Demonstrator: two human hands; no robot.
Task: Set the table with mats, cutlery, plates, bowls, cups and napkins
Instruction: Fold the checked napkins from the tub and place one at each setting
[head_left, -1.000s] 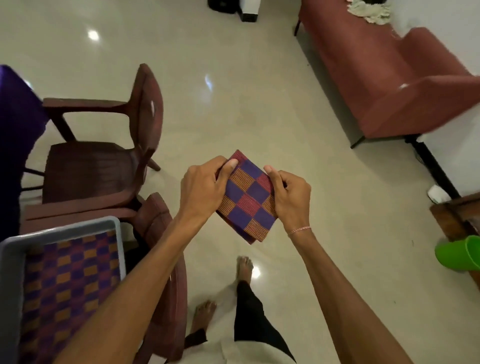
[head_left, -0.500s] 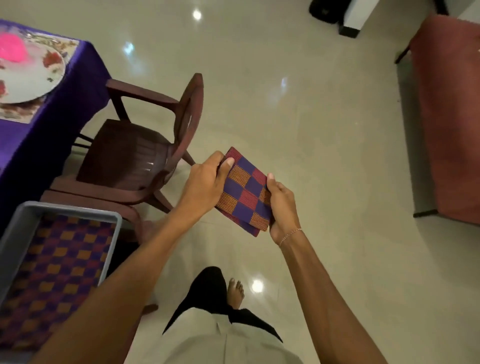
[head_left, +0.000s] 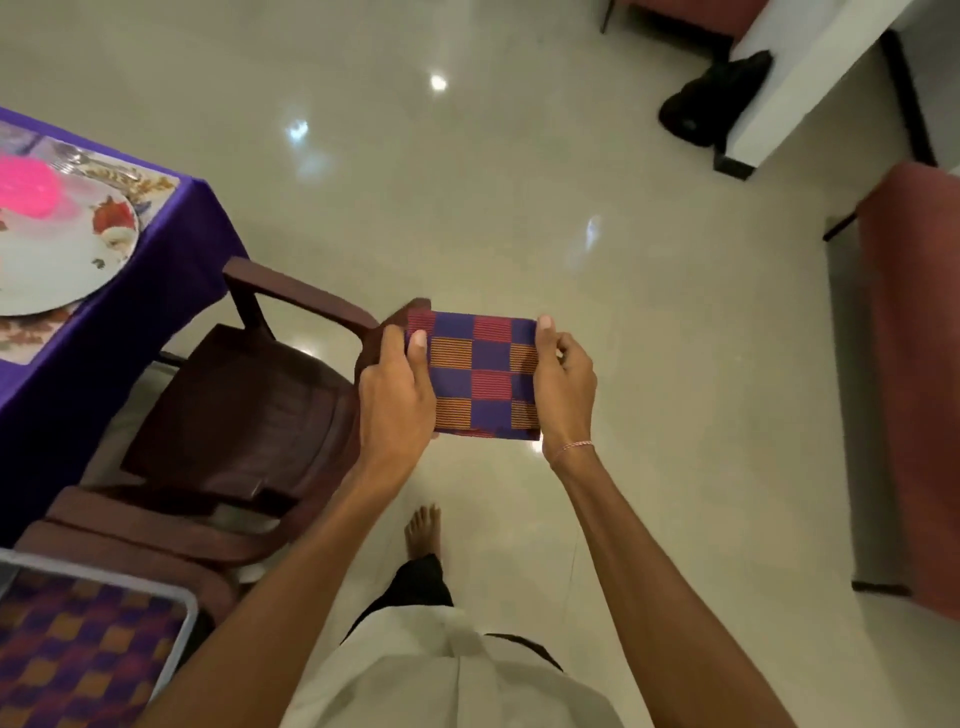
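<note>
Both hands on the folded checked napkin (head_left: 480, 376): L hand (head_left: 397, 395) pinches its left edge, thumb on top, fingers under; R hand (head_left: 563, 384) pinches the right edge, thumb on top too. Napkin's flat in mid-air over the floor, just beside the brown chair (head_left: 244, 405), well apart from the purple-clothed table (head_left: 171, 244). White plate (head_left: 52, 270) on a mat there. Grey tray (head_left: 188, 618) w/ checked cloth, bottom left.

Home, dining/living area. Evidence: purple-clothed dining table (head_left: 171, 249) at left, plate (head_left: 57, 270) on floral placemat (head_left: 31, 335). Brown plastic armchair (head_left: 244, 410) beside table. Red upholstered sofa (head_left: 914, 364) at right. Glossy tiled floor (head_left: 467, 182), bare foot (head_left: 423, 532) on it. Black bag (head_left: 711, 98) far right, against white wall (head_left: 810, 78).
</note>
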